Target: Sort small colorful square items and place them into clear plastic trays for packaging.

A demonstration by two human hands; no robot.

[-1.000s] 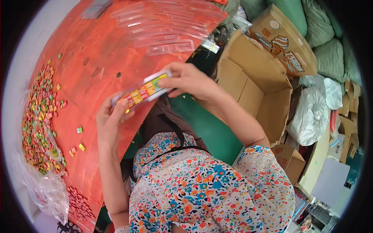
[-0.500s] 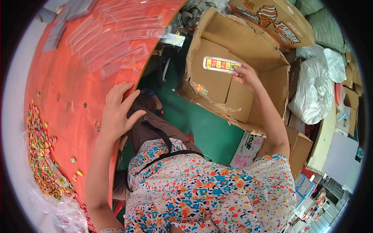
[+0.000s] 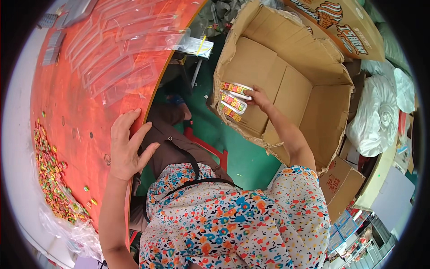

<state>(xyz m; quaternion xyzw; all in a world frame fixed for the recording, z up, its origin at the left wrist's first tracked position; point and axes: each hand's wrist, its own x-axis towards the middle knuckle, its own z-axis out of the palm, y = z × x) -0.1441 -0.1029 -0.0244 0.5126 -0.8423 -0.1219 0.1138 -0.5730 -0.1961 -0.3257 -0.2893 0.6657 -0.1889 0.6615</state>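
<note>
Inside the large open cardboard box (image 3: 304, 105), my right hand (image 3: 259, 97) pinches the end of a slim clear plastic tray (image 3: 236, 88) filled with a row of small colourful wrapped pieces. Just below it, at the box's left side, lies a similar filled tray (image 3: 234, 102), with more coloured pieces visible beneath. My left hand (image 3: 129, 145) rests on the edge of the red table (image 3: 89, 116), fingers spread, holding nothing.
Empty clear trays (image 3: 118, 67) lie in overlapping rows on the table's far part. A heap of small wrapped pieces (image 3: 51, 175) sits at its left, near crumpled clear plastic (image 3: 67, 228). White sacks (image 3: 371, 116) and cartons (image 3: 345, 27) stand beyond the box; a red stool (image 3: 208, 145) is below.
My right hand has moved left and down within the box, bringing the filled tray beside the others there. My left hand stays open at the table edge. The whole view has shifted slightly.
</note>
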